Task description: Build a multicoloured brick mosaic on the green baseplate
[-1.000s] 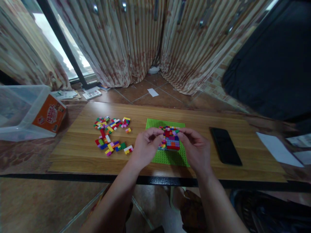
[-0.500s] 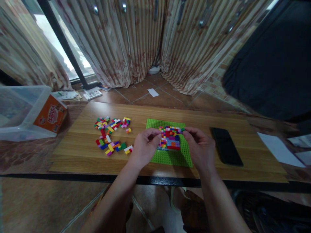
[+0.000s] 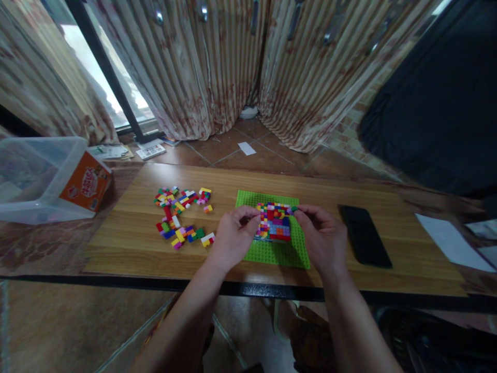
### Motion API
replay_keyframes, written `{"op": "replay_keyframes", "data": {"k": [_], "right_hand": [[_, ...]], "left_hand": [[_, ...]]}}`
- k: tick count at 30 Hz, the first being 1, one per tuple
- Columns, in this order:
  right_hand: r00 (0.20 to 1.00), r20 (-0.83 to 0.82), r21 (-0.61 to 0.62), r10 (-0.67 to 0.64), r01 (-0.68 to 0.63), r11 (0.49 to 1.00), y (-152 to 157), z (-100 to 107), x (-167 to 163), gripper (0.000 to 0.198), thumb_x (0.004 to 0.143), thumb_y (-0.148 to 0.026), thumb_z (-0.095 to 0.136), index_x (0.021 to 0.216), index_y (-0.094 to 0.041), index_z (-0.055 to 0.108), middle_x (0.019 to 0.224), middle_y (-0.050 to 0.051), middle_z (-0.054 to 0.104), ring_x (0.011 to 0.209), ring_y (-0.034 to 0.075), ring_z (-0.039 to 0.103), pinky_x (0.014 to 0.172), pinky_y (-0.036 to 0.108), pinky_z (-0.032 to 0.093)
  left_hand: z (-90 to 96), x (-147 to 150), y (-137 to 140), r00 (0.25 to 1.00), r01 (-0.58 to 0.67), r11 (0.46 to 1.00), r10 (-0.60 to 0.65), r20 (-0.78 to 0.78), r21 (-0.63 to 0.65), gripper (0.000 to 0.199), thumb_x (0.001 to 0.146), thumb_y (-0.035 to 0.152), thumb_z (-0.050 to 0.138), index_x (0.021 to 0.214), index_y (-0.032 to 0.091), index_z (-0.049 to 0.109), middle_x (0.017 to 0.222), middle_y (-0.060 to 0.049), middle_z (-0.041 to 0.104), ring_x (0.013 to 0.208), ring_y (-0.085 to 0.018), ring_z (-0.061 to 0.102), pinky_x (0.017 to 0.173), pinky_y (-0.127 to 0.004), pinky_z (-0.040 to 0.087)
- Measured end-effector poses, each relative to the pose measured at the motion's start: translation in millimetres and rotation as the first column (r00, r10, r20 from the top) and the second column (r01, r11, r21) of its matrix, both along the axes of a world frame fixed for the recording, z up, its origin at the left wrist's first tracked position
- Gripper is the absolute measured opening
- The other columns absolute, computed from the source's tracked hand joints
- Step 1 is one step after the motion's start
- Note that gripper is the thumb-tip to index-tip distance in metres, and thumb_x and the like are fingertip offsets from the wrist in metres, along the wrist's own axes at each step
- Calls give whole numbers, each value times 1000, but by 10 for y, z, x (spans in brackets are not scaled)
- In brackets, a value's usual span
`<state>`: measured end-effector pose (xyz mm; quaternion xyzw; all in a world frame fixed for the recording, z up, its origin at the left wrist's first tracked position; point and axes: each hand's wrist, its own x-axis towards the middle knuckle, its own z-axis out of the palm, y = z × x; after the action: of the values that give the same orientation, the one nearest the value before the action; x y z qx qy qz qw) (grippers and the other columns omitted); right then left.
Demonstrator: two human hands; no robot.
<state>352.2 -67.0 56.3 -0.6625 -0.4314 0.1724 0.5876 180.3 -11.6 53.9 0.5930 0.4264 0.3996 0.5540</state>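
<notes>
A block of many-coloured toy bricks [image 3: 275,223] sits over the green studded baseplate [image 3: 272,257] in the middle of the table. My left hand [image 3: 236,233] has thumb and forefinger pinched at the block's left edge, near its upper corner. At the opposite upper corner, my right hand [image 3: 323,233] pinches a small dark green brick [image 3: 294,209] between thumb and forefinger. That brick is right beside the block's top right; whether it is attached I cannot tell. Loose bricks [image 3: 178,235] in mixed colours lie left of my left hand.
A black phone [image 3: 365,235] lies on the wooden table [image 3: 128,248] to the right. White paper [image 3: 450,238] is beyond it. A clear plastic bin [image 3: 42,191] with an orange label stands off the table's left end. Curtains [image 3: 217,67] hang behind.
The whole view has shifted slightly, so things appear a little further right. Both hands keep their pinches at the block's edges, with hardly any movement relative to it.
</notes>
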Motion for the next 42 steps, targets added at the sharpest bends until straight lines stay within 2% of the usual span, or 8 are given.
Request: {"op": "replay_keyframes", "data": {"k": [8,15,19,25,30,36,42], "right_hand": [[996,56,-112,68,-62,992,-50,-2,196,23,77,-41,72,85,-19,75,82,5,76,75,21,69,70,34,54],[980,83,-246,179,-154,957,-34,-75,220,24,79,-41,68,86,-19,75,82,6,76,75,21,69,71,34,53],[985,84,-226,149,-126,966,4,-102,182,23,78,-40,67,85,-19,73,82,6,75,75,22,68,72,35,53],[995,-8,-176,100,-100,979,45,-112,102,21,73,-37,69,84,-19,70,80,6,75,73,21,68,70,34,54],[997,-44,-201,67,-74,977,50,-129,141,26,70,-39,72,84,-18,70,78,6,74,72,20,68,69,34,53],[995,-97,-205,10,-30,978,62,-177,201,34,77,-49,68,89,-17,70,81,8,74,74,20,68,69,33,52],[999,-48,-196,2,-11,981,159,-256,136,39,82,-55,63,91,-18,70,87,7,74,79,20,67,73,34,51]], "left_hand": [[31,-10,7,999,5,999,-3,-46,34,11,80,23,62,80,16,71,71,-1,67,64,-12,58,60,-23,43],[-4,-9,13,995,16,999,-13,-98,30,14,82,24,60,86,15,71,69,0,65,63,-12,56,59,-22,43],[11,-15,16,991,21,999,-16,-133,38,15,82,23,59,86,15,71,67,1,65,61,-11,56,57,-22,42],[5,-24,14,987,25,998,-14,-159,64,15,83,23,59,87,15,71,69,1,66,62,-11,57,58,-22,42],[-11,-29,16,986,33,997,-21,-163,66,15,83,22,58,86,15,71,69,1,66,61,-11,56,58,-22,42],[17,-39,13,982,33,997,-19,-188,71,15,83,22,58,86,15,71,69,1,65,62,-11,56,59,-22,42],[20,-31,16,981,31,996,-15,-192,78,15,83,21,57,84,15,70,68,1,65,62,-11,56,59,-22,42]]}}
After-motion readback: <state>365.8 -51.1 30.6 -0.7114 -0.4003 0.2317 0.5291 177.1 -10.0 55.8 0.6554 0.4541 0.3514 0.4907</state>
